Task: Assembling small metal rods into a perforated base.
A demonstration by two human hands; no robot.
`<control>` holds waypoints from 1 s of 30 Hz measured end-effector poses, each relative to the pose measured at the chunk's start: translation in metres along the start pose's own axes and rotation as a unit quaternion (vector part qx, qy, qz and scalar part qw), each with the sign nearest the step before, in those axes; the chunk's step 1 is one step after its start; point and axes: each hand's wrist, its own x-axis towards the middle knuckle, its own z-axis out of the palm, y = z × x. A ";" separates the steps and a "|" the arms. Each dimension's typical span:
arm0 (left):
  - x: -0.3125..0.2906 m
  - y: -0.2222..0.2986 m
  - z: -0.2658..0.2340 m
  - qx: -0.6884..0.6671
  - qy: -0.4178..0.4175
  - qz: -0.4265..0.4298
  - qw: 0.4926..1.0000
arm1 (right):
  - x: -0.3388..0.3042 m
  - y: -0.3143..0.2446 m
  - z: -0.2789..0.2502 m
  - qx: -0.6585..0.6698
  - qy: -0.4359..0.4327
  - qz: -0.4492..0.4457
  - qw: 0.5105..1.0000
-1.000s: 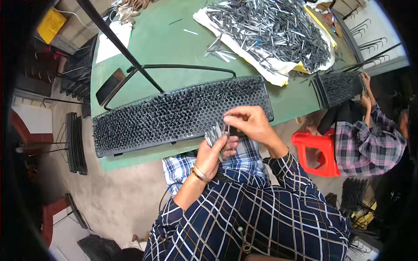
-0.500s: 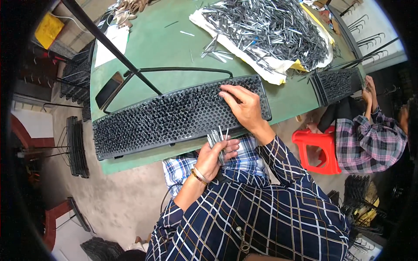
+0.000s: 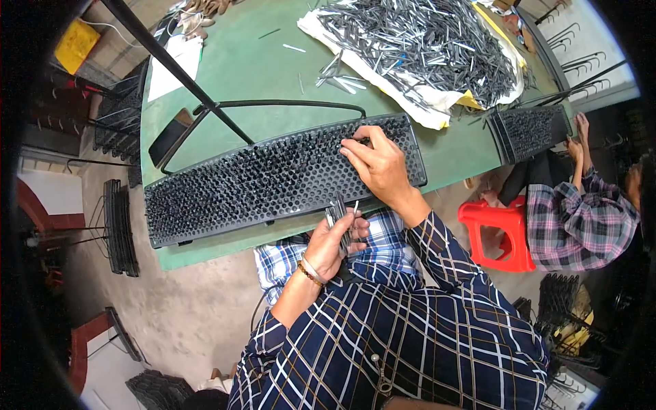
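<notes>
My left hand [image 3: 335,240] is closed around a small bundle of metal pins [image 3: 339,213], held upright just off the near edge of the green table [image 3: 260,68]. My right hand [image 3: 379,167] reaches over a long black perforated panel [image 3: 273,181] studded with pins and presses its fingertips onto the panel's right part, pinching what looks like one pin. The panel lies lengthwise along the table's near edge.
A large heap of loose metal pins [image 3: 424,41] lies on white cloth at the far right of the table. A second perforated panel [image 3: 529,130] sits at the right, where another person in a plaid shirt [image 3: 581,212] works beside a red stool [image 3: 499,236]. A black frame [image 3: 273,106] lies behind my panel.
My right hand left the bundle in my left hand and moved up onto the panel's right part. My left hand stayed near the table edge with the bundle.
</notes>
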 end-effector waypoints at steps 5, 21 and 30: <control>-0.002 0.001 0.004 0.007 -0.013 -0.008 1.000 | -0.001 -0.007 -0.013 0.052 -0.017 0.051 0.997; 0.005 0.001 0.009 0.027 -0.029 0.036 0.999 | 0.008 -0.012 -0.038 0.184 0.020 0.174 0.967; 0.006 -0.001 0.006 0.016 -0.009 0.024 1.000 | 0.005 0.014 -0.011 0.074 0.021 0.019 0.997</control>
